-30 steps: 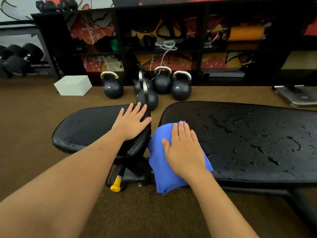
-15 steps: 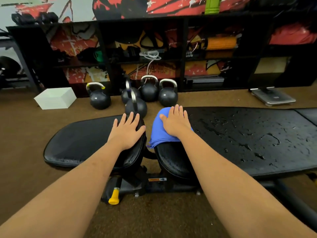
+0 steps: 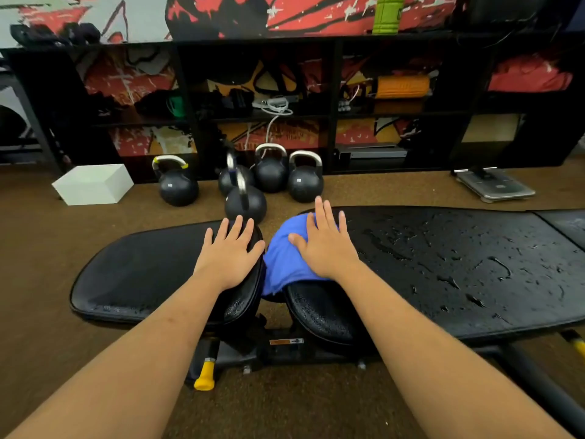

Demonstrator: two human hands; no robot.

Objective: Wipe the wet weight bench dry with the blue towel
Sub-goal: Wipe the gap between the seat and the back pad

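Observation:
The black weight bench has a long back pad (image 3: 459,274) on the right, covered with water beads and streaks, and a shorter seat pad (image 3: 142,274) on the left. A blue towel (image 3: 281,264) lies bunched on the left end of the long pad, partly hanging into the gap between the pads. My right hand (image 3: 326,245) presses flat on the towel with straight fingers reaching to the pad's far edge. My left hand (image 3: 229,251) rests flat on the right end of the seat pad.
Several black kettlebells (image 3: 247,201) stand on the brown floor just beyond the bench. A white box (image 3: 93,184) sits at the far left, a scale (image 3: 495,185) at the far right. Dark shelving (image 3: 332,99) lines the wall. A yellow-tipped lever (image 3: 205,375) sticks out under the bench.
My right hand pushed the towel away from me, from the pad's near edge to its far edge. The left hand stayed on the seat pad.

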